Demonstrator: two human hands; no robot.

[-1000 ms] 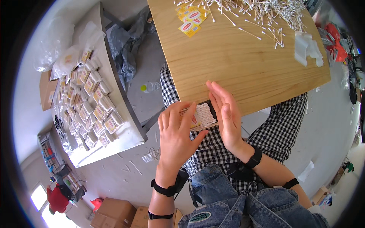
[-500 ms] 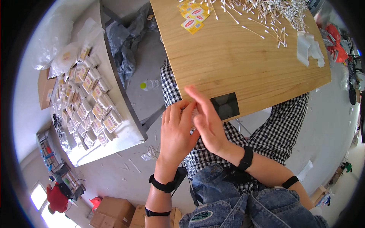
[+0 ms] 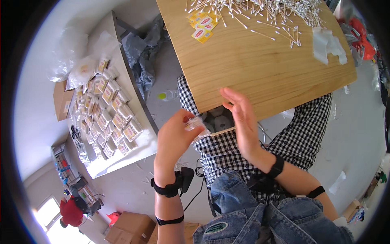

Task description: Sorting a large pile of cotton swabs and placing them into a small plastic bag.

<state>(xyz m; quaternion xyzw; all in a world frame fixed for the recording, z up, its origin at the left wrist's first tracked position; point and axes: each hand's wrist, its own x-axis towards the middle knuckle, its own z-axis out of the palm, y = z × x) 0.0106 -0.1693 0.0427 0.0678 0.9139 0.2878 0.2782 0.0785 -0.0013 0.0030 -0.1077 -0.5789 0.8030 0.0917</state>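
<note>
My left hand [image 3: 174,134] is closed on a small clear packet of cotton swabs [image 3: 197,127], gripped between thumb and fingers just off the near left corner of the wooden table [image 3: 260,77]. To its right my right hand [image 3: 243,116] is raised and holds nothing. Its fingers are stretched out and upright. Between the two hands, at the table's near edge, is a dark opening [image 3: 219,118] with grey rounded shapes inside; my right hand covers part of it.
Loose cotton swabs [image 3: 280,12] are heaped along the table's far side. Yellow printed cards [image 3: 202,33] lie at the far left, translucent plastic pieces [image 3: 327,45] at the far right. A white side table [image 3: 134,153] on the left bears many swab packets [image 3: 109,93]. Cardboard boxes [image 3: 132,227] stand behind.
My hands were together over the table corner; now they are apart. The left has moved down and left with the packet, the right to the right, uncovering the packet. The whole view has shifted slightly.
</note>
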